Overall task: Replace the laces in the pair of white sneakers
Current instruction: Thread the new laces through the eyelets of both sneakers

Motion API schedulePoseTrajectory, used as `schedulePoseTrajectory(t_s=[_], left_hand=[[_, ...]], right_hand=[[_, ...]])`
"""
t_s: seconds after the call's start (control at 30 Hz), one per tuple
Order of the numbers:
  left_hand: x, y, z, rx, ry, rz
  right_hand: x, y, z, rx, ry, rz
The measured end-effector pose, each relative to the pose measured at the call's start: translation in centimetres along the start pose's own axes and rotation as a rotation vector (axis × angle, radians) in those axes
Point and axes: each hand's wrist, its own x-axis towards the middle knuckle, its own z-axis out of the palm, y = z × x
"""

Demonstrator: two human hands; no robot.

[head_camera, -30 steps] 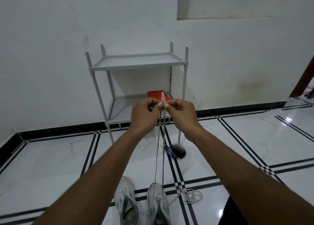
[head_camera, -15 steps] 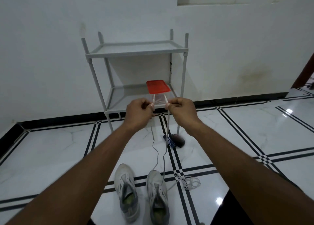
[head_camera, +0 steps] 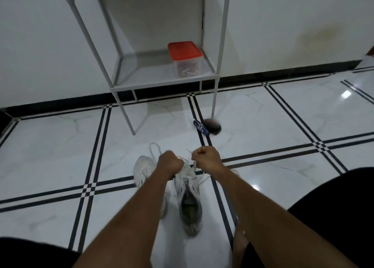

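Two white sneakers stand side by side on the tiled floor, toes pointing away from me. My left forearm covers much of the left sneaker (head_camera: 142, 171). The right sneaker (head_camera: 188, 195) shows its open tongue and dark insole. My left hand (head_camera: 169, 162) is curled low over the right sneaker's toe, gripping one end of the white lace (head_camera: 154, 148), which loops out past the toes. My right hand (head_camera: 204, 156) is a fist just right of the toe, pinching the other lace end. A second loose lace lies mostly hidden behind my right forearm.
A grey metal shelf rack (head_camera: 162, 83) stands against the white wall; a clear box with a red lid (head_camera: 185, 58) sits on its lower shelf. A small blue packet (head_camera: 200, 127) and a dark round object (head_camera: 212, 125) lie by the rack's right leg. My knees frame the bottom corners.
Both hands have dropped from chest height, where they held the lace ends up, down to the toe of the right sneaker. The view tilted downward and the lace went slack.
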Motion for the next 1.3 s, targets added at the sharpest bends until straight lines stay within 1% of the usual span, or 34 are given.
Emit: schedulePoseTrajectory(t_s=[0.1, 0.17, 0.2, 0.37, 0.47, 0.6, 0.67, 0.8, 0.97, 1.1, 1.3], left_hand=[[0.1, -3.8, 4.5, 0.123, -0.184, -0.012], [0.3, -5.9, 6.2, 0.165, -0.191, 0.040], [0.4, -6.5, 6.7, 0.143, -0.186, 0.054], [1.0, -8.7, 9.0, -0.028, -0.173, 0.046], [1.1, -9.7, 9.5, -0.223, -0.137, -0.027], [1.7, -10.8, 9.9, -0.454, -0.132, -0.136], [1.6, -10.9, 10.0, -0.509, -0.145, -0.171], [1.3, -10.9, 10.1, -0.538, -0.158, -0.164], [1.5, -11.1, 10.2, -0.529, -0.170, -0.157], [1.5, -11.2, 10.1, -0.514, -0.179, -0.144], [1.5, -10.8, 10.1, -0.527, -0.209, -0.138]], right_hand=[[0.6, 4.7, 2.2, -0.064, -0.033, 0.057], [0.6, 6.9, 3.1, -0.162, -0.029, 0.050], [0.6, 7.7, 3.4, -0.202, -0.039, 0.040], [0.9, 9.0, 4.7, -0.295, -0.104, -0.004], [1.1, 9.5, 5.6, -0.330, -0.162, -0.022], [0.8, 10.6, 6.4, -0.396, -0.177, -0.060], [0.9, 11.4, 6.8, -0.386, -0.176, -0.055], [1.0, 12.1, 7.6, -0.336, -0.185, -0.081], [0.7, 12.9, 8.7, -0.291, -0.146, -0.091], [0.7, 13.2, 9.1, -0.213, -0.109, -0.045], [0.4, 13.0, 9.1, -0.227, -0.087, -0.034]])
